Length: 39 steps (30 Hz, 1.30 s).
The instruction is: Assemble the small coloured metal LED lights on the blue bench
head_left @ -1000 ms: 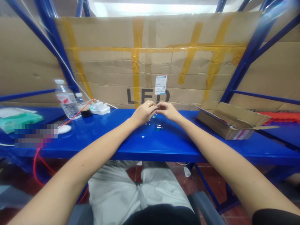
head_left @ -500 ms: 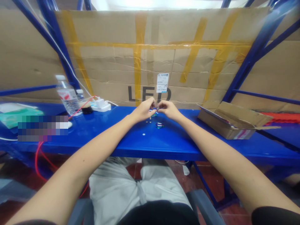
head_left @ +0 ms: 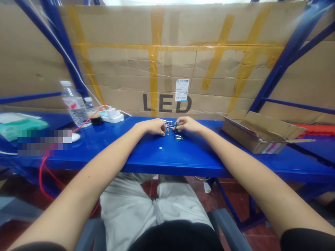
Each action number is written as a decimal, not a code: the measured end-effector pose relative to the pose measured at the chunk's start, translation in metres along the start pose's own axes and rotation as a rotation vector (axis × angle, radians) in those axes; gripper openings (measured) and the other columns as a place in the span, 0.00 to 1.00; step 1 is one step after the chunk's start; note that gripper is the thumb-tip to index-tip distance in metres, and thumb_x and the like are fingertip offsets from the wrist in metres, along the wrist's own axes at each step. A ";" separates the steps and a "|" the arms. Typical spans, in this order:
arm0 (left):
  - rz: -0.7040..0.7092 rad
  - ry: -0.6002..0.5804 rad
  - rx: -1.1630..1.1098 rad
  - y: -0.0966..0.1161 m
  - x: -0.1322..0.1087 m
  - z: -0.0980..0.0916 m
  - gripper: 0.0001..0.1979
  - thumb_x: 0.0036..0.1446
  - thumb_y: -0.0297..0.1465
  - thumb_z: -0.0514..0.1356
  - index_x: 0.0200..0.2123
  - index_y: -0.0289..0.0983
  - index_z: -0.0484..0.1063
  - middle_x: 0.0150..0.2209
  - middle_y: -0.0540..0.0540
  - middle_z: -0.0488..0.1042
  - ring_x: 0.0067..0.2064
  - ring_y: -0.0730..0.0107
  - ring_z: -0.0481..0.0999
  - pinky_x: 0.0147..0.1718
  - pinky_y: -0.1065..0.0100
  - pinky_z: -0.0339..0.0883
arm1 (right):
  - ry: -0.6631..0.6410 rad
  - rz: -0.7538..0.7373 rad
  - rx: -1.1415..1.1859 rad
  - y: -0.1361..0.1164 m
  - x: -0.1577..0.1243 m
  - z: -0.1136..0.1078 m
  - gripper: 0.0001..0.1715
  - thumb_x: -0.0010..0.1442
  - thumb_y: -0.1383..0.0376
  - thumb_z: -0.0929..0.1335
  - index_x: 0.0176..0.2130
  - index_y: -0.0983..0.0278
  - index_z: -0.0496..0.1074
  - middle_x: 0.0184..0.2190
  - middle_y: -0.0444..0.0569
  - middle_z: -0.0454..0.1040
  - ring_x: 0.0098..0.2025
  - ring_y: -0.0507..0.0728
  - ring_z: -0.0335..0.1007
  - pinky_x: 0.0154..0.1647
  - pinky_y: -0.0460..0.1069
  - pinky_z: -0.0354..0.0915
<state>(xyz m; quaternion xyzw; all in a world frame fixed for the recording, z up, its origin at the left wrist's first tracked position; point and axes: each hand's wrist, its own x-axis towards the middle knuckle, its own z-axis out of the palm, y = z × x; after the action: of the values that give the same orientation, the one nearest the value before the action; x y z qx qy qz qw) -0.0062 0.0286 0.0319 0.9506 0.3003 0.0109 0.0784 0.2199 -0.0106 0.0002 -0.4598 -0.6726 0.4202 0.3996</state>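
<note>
My right hand [head_left: 187,124] pinches a small dark green shiny piece [head_left: 176,127], too small to name surely. To its left, my left hand [head_left: 157,127] rests low over the blue table [head_left: 146,153] with its fingers curled down; whatever they hold, if anything, is hidden. Between the hands lie several shiny metallic pieces [head_left: 169,124] and a few tiny round bits [head_left: 168,131]. Just below my right hand is a shiny purple-green loop [head_left: 179,138], shaped like a carabiner. A small white disc [head_left: 160,148] lies nearer the front edge.
An open cardboard box [head_left: 259,136] stands on the right. At the left are a water bottle [head_left: 74,104], a smaller bottle with dark liquid [head_left: 95,116], a white power strip [head_left: 113,115] and a green packet [head_left: 23,125]. A large cardboard panel [head_left: 125,76] closes the back.
My hands were together over a small piece and have parted. The left has moved left and down to the table; the right has come down slightly, with the green piece in its fingers.
</note>
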 end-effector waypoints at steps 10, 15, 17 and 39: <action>0.076 0.212 -0.083 -0.001 -0.002 0.003 0.04 0.48 0.26 0.62 0.30 0.37 0.76 0.28 0.49 0.78 0.30 0.70 0.73 0.29 0.70 0.61 | -0.099 -0.189 -0.311 -0.003 0.001 -0.001 0.10 0.44 0.73 0.72 0.31 0.64 0.76 0.31 0.46 0.80 0.35 0.56 0.74 0.42 0.52 0.70; 0.231 0.440 -0.176 0.009 0.002 0.005 0.03 0.52 0.26 0.62 0.32 0.35 0.75 0.31 0.49 0.78 0.33 0.70 0.75 0.33 0.69 0.64 | -0.088 -0.193 -0.336 -0.001 0.001 0.000 0.11 0.44 0.72 0.72 0.32 0.64 0.76 0.31 0.46 0.79 0.35 0.56 0.74 0.42 0.51 0.69; 0.299 0.473 -0.200 0.012 0.006 0.008 0.04 0.54 0.26 0.63 0.35 0.35 0.76 0.32 0.48 0.79 0.34 0.70 0.75 0.35 0.69 0.65 | -0.100 -0.201 -0.319 -0.001 0.001 0.000 0.11 0.44 0.72 0.72 0.33 0.64 0.76 0.32 0.46 0.80 0.36 0.57 0.74 0.43 0.52 0.69; 0.382 0.564 0.005 0.012 0.019 0.024 0.04 0.57 0.26 0.63 0.37 0.35 0.75 0.34 0.46 0.75 0.36 0.67 0.72 0.37 0.66 0.63 | -0.115 -0.187 -0.190 0.002 0.002 0.002 0.16 0.42 0.66 0.75 0.35 0.65 0.77 0.33 0.47 0.81 0.37 0.58 0.75 0.45 0.53 0.69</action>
<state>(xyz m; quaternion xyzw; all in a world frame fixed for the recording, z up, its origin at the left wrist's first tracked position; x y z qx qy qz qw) 0.0182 0.0263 0.0095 0.9493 0.1269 0.2873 -0.0138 0.2183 -0.0084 -0.0017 -0.4060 -0.7709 0.3411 0.3528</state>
